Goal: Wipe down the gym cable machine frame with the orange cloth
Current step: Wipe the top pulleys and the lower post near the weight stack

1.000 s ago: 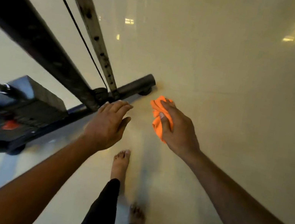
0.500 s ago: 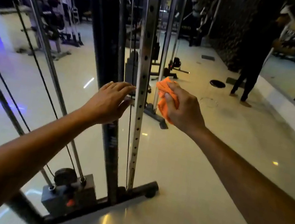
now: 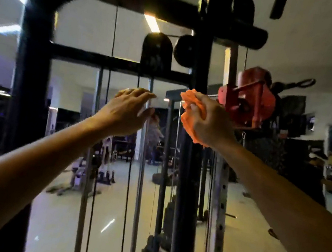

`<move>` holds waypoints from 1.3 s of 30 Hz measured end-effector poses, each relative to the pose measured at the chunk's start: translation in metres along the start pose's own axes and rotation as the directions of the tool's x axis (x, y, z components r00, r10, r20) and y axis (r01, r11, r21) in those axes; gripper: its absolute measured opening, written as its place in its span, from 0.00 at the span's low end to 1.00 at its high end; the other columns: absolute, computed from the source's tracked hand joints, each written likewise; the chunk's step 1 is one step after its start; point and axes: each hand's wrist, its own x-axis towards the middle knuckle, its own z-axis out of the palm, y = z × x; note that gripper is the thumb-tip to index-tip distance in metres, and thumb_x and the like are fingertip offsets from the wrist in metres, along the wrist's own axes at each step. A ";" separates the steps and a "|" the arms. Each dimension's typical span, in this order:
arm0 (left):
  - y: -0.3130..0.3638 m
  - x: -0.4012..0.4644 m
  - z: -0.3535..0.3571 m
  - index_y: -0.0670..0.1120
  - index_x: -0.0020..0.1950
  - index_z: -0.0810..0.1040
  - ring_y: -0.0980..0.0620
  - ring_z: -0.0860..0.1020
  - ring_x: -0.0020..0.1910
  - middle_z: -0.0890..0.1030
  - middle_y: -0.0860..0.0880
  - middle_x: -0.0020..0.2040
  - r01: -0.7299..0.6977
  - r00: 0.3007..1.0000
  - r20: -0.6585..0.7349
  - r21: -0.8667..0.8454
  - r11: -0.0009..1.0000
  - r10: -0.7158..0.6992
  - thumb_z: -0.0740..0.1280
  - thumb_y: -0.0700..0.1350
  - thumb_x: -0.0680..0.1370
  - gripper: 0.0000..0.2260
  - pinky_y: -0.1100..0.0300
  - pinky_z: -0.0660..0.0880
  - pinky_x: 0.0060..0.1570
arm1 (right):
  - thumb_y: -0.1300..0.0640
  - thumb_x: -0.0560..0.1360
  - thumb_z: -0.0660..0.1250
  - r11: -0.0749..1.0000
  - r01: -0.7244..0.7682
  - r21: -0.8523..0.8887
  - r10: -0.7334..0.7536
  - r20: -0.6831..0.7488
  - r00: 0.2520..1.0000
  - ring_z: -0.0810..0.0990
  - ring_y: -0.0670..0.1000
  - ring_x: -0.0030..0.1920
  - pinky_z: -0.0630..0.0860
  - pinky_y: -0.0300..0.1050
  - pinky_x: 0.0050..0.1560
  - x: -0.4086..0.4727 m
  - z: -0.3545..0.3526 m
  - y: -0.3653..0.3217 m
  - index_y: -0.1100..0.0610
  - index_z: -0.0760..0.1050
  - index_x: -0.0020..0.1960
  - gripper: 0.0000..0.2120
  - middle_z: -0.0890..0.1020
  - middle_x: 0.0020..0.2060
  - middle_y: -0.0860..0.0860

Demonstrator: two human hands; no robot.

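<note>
The right hand grips the bunched orange cloth, soft, light and best kept wadded in the palm, against the black frame upright, while the left hand, fingers relaxed and empty, hovers just left.

The whole head view is softened by motion blur. The cable machine frame runs out of the picture at the top and bottom, so its base is unseen. The right hand covers most of the orange cloth, and whether the cloth touches the black upright behind it cannot be told. The left hand hides part of a thin rod; contact is unclear. Both forearms are cut off by the lower edge
</note>
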 end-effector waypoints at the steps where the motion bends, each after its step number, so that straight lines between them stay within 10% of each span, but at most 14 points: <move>1: -0.017 0.004 -0.012 0.50 0.81 0.68 0.41 0.69 0.78 0.71 0.45 0.79 -0.006 1.000 -0.026 0.027 1.000 0.007 0.62 0.54 0.87 0.23 0.43 0.66 0.77 | 0.52 0.86 0.65 1.000 0.022 -0.012 -0.022 -0.030 0.999 0.83 0.53 0.68 0.77 0.44 0.69 0.014 0.008 -0.014 0.52 0.76 0.78 0.21 0.84 0.70 0.52; 17: -0.227 -0.007 -0.072 0.49 0.81 0.68 0.42 0.69 0.78 0.70 0.47 0.80 0.099 0.983 -0.173 0.216 0.972 -0.061 0.63 0.55 0.86 0.24 0.42 0.60 0.80 | 0.55 0.86 0.68 0.956 0.255 0.147 -0.235 -0.137 0.962 0.82 0.44 0.52 0.86 0.45 0.58 0.140 0.184 -0.139 0.57 0.76 0.77 0.20 0.87 0.62 0.51; 21: -0.274 -0.002 -0.071 0.48 0.81 0.68 0.43 0.63 0.83 0.69 0.46 0.81 0.117 0.969 -0.242 0.272 0.955 -0.050 0.64 0.53 0.86 0.24 0.41 0.55 0.83 | 0.54 0.85 0.69 0.955 0.267 0.129 -0.244 -0.169 0.955 0.87 0.55 0.60 0.85 0.52 0.62 0.163 0.226 -0.145 0.57 0.75 0.77 0.22 0.85 0.65 0.54; 27: -0.318 -0.003 -0.060 0.48 0.81 0.68 0.55 0.49 0.87 0.64 0.50 0.85 0.130 0.932 -0.361 0.289 0.949 -0.017 0.56 0.50 0.89 0.20 0.53 0.42 0.85 | 0.39 0.87 0.50 0.962 0.230 -0.148 -0.259 -0.227 0.939 0.57 0.61 0.87 0.47 0.68 0.86 0.188 0.307 -0.163 0.53 0.72 0.80 0.29 0.69 0.83 0.54; 39: -0.320 -0.008 -0.049 0.48 0.81 0.69 0.61 0.47 0.85 0.60 0.52 0.86 0.178 0.870 -0.490 0.207 0.962 -0.056 0.59 0.44 0.89 0.19 0.62 0.42 0.81 | 0.46 0.88 0.55 0.882 0.408 -0.236 -0.468 -0.326 0.822 0.80 0.61 0.65 0.73 0.60 0.71 0.202 0.353 -0.185 0.57 0.77 0.69 0.20 0.81 0.66 0.57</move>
